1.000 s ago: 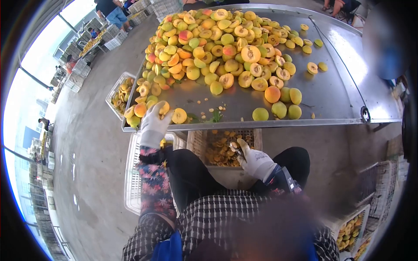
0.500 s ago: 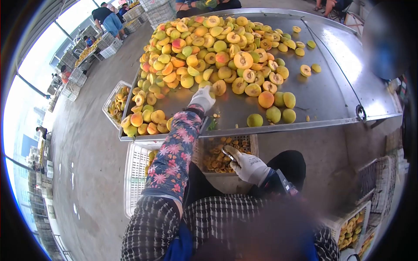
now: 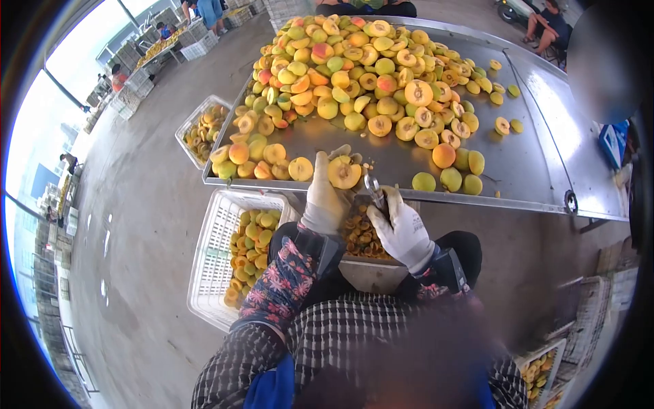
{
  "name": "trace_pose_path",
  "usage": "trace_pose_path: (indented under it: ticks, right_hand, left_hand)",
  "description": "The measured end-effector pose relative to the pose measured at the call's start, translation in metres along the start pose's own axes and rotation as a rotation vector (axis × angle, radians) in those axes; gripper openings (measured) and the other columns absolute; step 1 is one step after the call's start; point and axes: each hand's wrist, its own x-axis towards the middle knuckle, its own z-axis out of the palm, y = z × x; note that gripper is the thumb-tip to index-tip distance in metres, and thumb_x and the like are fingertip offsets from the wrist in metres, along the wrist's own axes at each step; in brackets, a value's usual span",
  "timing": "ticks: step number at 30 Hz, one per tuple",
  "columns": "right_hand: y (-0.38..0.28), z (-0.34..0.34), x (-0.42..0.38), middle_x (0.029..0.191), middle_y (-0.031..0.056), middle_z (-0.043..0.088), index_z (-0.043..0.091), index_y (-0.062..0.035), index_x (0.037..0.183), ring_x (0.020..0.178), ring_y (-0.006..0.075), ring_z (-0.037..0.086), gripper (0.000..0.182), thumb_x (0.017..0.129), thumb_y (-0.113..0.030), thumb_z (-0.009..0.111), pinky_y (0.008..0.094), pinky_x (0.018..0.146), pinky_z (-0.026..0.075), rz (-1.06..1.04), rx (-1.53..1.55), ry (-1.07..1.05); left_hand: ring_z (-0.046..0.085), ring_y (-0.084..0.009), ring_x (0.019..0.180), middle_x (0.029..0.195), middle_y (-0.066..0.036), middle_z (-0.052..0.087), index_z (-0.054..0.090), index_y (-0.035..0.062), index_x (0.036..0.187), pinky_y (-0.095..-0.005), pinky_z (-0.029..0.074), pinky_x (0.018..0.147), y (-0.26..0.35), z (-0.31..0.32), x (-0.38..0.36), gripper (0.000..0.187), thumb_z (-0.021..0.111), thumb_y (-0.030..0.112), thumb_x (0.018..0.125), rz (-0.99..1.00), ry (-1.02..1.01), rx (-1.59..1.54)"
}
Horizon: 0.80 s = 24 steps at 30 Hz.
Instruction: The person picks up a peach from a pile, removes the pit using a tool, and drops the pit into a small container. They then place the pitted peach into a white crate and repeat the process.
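My left hand point(image 3: 320, 198), in a white glove, is closed around a halved peach point(image 3: 344, 172), its cut face turned up toward me at the table's near edge. Just to the right, my gloved right hand point(image 3: 403, 230) grips a small shiny metal hand tool point(image 3: 373, 189), whose tip is close beside the peach half. Beyond both hands a large heap of halved peaches point(image 3: 354, 75) covers much of the metal table point(image 3: 320, 140). Several uncut-looking peaches point(image 3: 450, 179) lie near the front edge to the right.
A white slatted crate point(image 3: 203, 273) with peach halves stands at my left knee. Between my legs, a box holds brownish scraps point(image 3: 368, 235). Another crate point(image 3: 182, 133) sits beyond the table's left end. At lower right is a fruit-filled crate point(image 3: 541, 371). People sit across the table.
My left hand has come back from the heap to the near edge, now with a peach half. My right hand has risen with the metal tool to meet it. The view has shifted left.
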Motion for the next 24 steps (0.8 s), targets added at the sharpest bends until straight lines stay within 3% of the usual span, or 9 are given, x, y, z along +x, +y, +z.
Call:
trace_pose_path:
  ticks: [4, 5, 10, 12, 15, 16, 18, 21, 24]
  right_hand:
    - [-0.005, 0.007, 0.024, 0.083, 0.0199, 0.063, 0.045, -0.0035, 0.124, 0.076, 0.0414, 0.062, 0.041, 0.091, -0.022, 0.061, 0.0464, 0.066, 0.048, -0.172, -0.070, 0.280]
    - [-0.011, 0.004, 0.028, 0.084, 0.0188, 0.064, 0.049, -0.0035, 0.120, 0.077, 0.0403, 0.063, 0.039, 0.090, -0.024, 0.062, 0.0454, 0.067, 0.049, -0.120, -0.149, 0.268]
    - [-0.003, 0.005, 0.036, 0.088, 0.0174, 0.065, 0.057, -0.0045, 0.108, 0.078, 0.0376, 0.064, 0.030, 0.086, -0.023, 0.065, 0.0435, 0.066, 0.050, -0.171, -0.368, 0.272]
    - [0.003, 0.005, 0.034, 0.088, 0.0181, 0.065, 0.058, -0.0041, 0.107, 0.078, 0.0372, 0.064, 0.030, 0.085, -0.023, 0.066, 0.0423, 0.066, 0.050, -0.193, -0.414, 0.232]
    - [-0.005, -0.008, 0.023, 0.088, 0.0190, 0.065, 0.059, -0.0029, 0.106, 0.077, 0.0368, 0.064, 0.030, 0.086, -0.024, 0.067, 0.0406, 0.066, 0.049, -0.049, -0.046, 0.005]
    - [0.009, -0.006, 0.017, 0.085, 0.0210, 0.065, 0.057, -0.0023, 0.109, 0.078, 0.0369, 0.064, 0.033, 0.088, -0.026, 0.066, 0.0405, 0.066, 0.048, 0.052, 0.249, -0.085]
    - [0.021, -0.002, 0.010, 0.079, 0.0214, 0.063, 0.053, -0.0024, 0.113, 0.076, 0.0392, 0.064, 0.033, 0.091, -0.026, 0.062, 0.0434, 0.064, 0.048, -0.038, 0.212, 0.078]
    - [0.005, -0.004, 0.002, 0.077, 0.0172, 0.058, 0.047, -0.0033, 0.115, 0.062, 0.0332, 0.059, 0.026, 0.095, -0.017, 0.055, 0.0392, 0.059, 0.047, -0.063, -0.159, 0.163]
    - [-0.006, 0.004, 0.002, 0.079, 0.0238, 0.063, 0.047, -0.0022, 0.112, 0.070, 0.0435, 0.062, 0.029, 0.094, -0.024, 0.054, 0.0500, 0.060, 0.047, -0.091, -0.332, 0.150]
  left_hand:
    - [0.058, -0.0203, 0.104, 0.114, -0.010, 0.059, 0.052, 0.0027, 0.127, -0.0333, 0.048, 0.091, -0.002, 0.015, -0.021, 0.046, 0.038, 0.039, 0.102, 0.110, -0.093, 0.245]
    - [0.058, -0.0196, 0.105, 0.115, -0.010, 0.060, 0.053, 0.0027, 0.127, -0.0322, 0.047, 0.092, -0.004, 0.015, -0.024, 0.044, 0.039, 0.037, 0.102, 0.204, -0.161, 0.394]
    - [0.058, -0.0183, 0.108, 0.118, -0.009, 0.060, 0.055, 0.0025, 0.126, -0.0300, 0.044, 0.095, -0.027, 0.003, -0.013, 0.036, 0.042, 0.025, 0.101, 0.187, -0.107, 0.432]
    - [0.057, -0.0205, 0.110, 0.119, -0.010, 0.059, 0.053, 0.0014, 0.128, -0.0325, 0.044, 0.096, -0.034, -0.003, -0.012, 0.040, 0.048, 0.029, 0.099, 0.082, -0.096, 0.234]
    - [0.057, -0.0233, 0.108, 0.118, -0.010, 0.059, 0.053, 0.0034, 0.127, -0.0359, 0.046, 0.095, -0.027, 0.002, -0.015, 0.042, 0.052, 0.033, 0.097, -0.060, -0.074, -0.056]
    - [0.058, -0.0242, 0.106, 0.117, -0.010, 0.059, 0.053, 0.0047, 0.127, -0.0370, 0.046, 0.094, -0.022, 0.004, -0.015, 0.042, 0.052, 0.034, 0.097, -0.103, -0.064, -0.152]
    - [0.058, -0.0268, 0.104, 0.116, -0.010, 0.060, 0.054, 0.0067, 0.124, -0.0408, 0.048, 0.092, -0.014, 0.004, -0.011, 0.037, 0.052, 0.030, 0.095, -0.111, -0.017, -0.137]
    - [0.058, -0.0274, 0.104, 0.115, -0.011, 0.059, 0.054, 0.0051, 0.123, -0.0424, 0.047, 0.093, -0.012, 0.009, -0.015, 0.035, 0.052, 0.026, 0.095, -0.073, -0.072, -0.150]
    - [0.058, -0.0282, 0.105, 0.114, -0.012, 0.059, 0.054, 0.0031, 0.120, -0.0427, 0.048, 0.092, -0.019, 0.005, -0.014, 0.034, 0.052, 0.025, 0.095, -0.054, -0.139, -0.160]
